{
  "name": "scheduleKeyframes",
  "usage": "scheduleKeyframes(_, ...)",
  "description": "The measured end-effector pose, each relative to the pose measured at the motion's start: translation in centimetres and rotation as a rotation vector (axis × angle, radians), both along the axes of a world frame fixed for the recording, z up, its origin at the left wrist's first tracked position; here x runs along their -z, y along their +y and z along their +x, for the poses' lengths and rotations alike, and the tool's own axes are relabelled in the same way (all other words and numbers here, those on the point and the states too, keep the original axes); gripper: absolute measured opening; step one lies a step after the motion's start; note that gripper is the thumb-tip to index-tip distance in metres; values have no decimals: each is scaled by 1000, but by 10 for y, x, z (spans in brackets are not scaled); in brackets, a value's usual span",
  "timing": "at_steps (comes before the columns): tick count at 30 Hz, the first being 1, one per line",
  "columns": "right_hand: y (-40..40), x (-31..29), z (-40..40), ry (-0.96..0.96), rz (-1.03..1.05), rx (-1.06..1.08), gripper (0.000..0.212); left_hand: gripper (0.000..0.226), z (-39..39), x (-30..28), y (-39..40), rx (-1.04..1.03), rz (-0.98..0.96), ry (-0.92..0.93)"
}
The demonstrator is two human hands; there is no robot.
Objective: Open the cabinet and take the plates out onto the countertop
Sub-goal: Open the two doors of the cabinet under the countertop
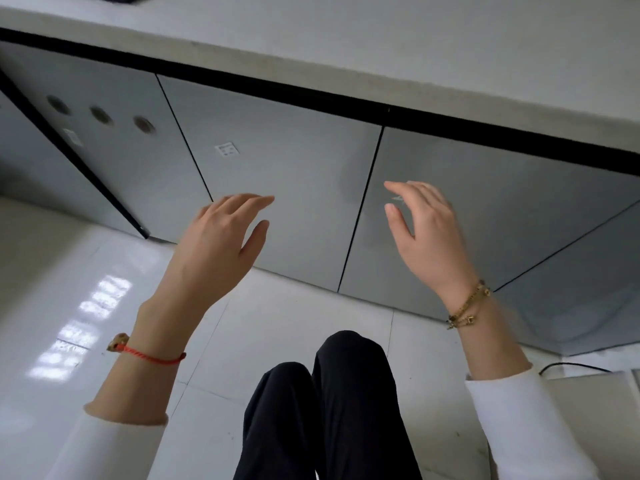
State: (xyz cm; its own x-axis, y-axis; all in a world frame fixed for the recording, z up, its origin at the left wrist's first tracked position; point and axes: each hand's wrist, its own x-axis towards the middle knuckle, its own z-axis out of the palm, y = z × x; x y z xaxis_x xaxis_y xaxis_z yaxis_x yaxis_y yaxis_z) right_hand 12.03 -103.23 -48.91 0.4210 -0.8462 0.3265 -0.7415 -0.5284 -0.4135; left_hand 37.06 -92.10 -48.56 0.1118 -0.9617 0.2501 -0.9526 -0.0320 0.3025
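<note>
Reaching toward a closed base cabinet, I hold my left hand (221,233) and right hand (427,230) spread and empty, fingers loose, gripping nothing. They hover in front of two grey-blue doors, the left door (287,188) and the right door (502,216), which meet at a thin dark seam (360,209) between my hands. Neither door shows a handle, so I judge the clean way in is to hook fingertips over the doors' top edges under the dark strip (311,90) below the counter (381,46), then pull both outward evenly, keeping my knees (322,375) back from the swing. The doors look smooth, glossy and flat; the left one carries a small pale sticker (227,148). The plates are not visible; presumably they sit behind these doors.
</note>
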Motion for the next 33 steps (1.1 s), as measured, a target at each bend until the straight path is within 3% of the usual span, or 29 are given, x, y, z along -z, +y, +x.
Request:
scheduleKeyframes(9,-5,69,-1,-54,-106,10,34,38,-14,84,-16,59,-114,-24)
scheduleKeyframes(20,-31,37,15,-109,-290,41,35,36,-12,60,-76,113,-350,-9)
scheduleKeyframes(26,-50,13,23,-129,-409,39,37,28,-28,30,-132,109,-462,567)
scheduleKeyframes(33,-71,6,25,-106,-454,56,41,31,-41,12,-182,57,-333,1230)
